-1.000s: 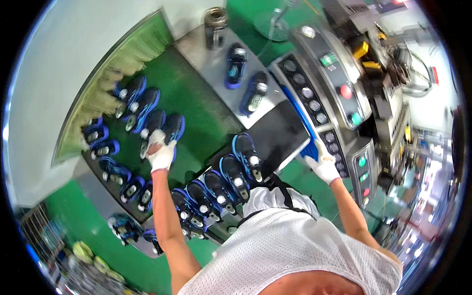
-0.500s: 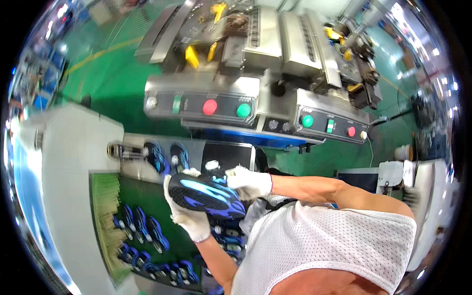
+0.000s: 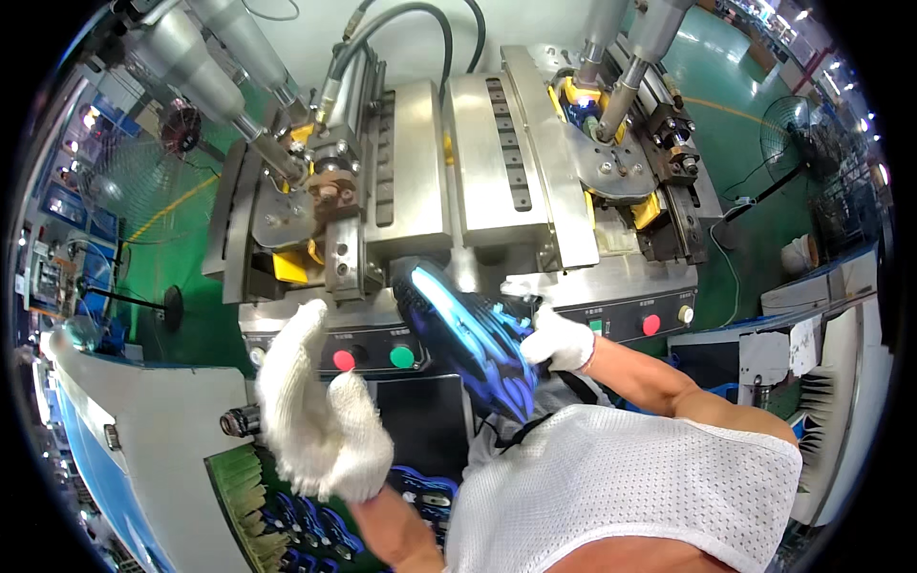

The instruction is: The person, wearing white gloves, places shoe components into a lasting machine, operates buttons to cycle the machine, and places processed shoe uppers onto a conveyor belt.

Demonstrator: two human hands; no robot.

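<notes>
A dark sneaker (image 3: 463, 334) with a light blue and purple sole hangs in front of the metal machine (image 3: 411, 162), tilted, its sole facing up and toward the left. My right hand (image 3: 561, 339), in a white knit glove, grips it from the upper's side; the fingertips are partly hidden. To the left, my left hand (image 3: 320, 411), gloved the same way, is raised with fingers stretched and thumb apart, holding nothing. It is close to the control panel (image 3: 430, 346) with its red and green buttons, apart from the sneaker.
Several blue and black shoe pieces (image 3: 315, 520) lie at the lower left, beside a bristly green strip (image 3: 244, 506). Thick metal cylinders (image 3: 635, 72) slant down onto the machine. A standing fan (image 3: 798, 134) is at the right, and another brush strip (image 3: 817, 420) stands near my right shoulder.
My left hand has let go of the sneaker and opened. My right hand has carried the sneaker forward and to the right, toward the machine. The view has shifted toward the machine.
</notes>
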